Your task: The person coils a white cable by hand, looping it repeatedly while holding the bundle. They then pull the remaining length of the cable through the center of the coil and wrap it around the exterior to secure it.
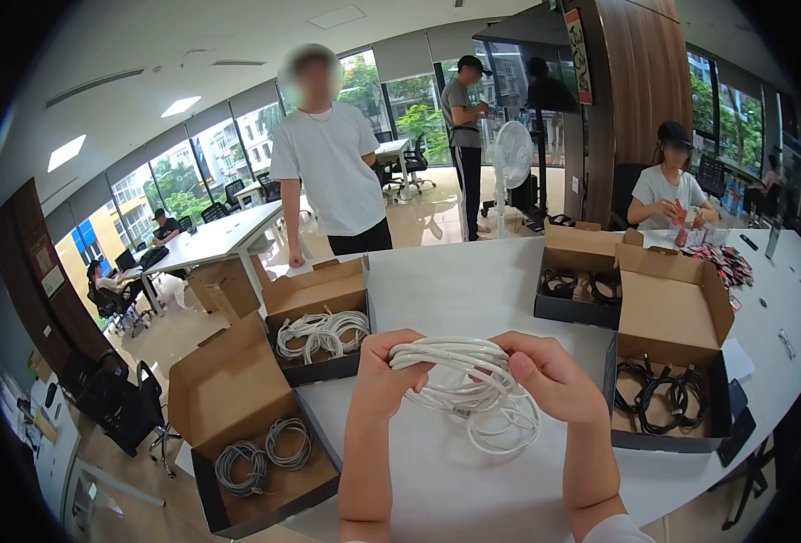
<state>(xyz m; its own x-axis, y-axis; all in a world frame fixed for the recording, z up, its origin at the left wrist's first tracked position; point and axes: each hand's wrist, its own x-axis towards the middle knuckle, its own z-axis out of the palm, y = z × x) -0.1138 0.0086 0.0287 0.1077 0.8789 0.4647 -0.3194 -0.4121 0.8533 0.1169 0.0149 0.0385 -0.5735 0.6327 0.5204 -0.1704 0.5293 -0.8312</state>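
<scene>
A coiled white cable [459,355] is stretched between my two hands above the white table. My left hand [382,366] is wrapped round the left end of the coil. On the right, my right hand [549,371] grips the other side, thumb on top. Loose loops of the same cable hang below, between my wrists. Left of my hands, an open box [314,362] holds more white coiled cables [323,335]. Nearer on the left, another open box [265,516] contains grey cable coils [265,460].
On the right, an open box [676,441] holds black cables [658,398]; behind it is another box [574,308] with black cables. A person in a white shirt [328,172] stands across the table [455,281]. Another person [672,195] sits at the right, beside a pile of small red packets [726,262].
</scene>
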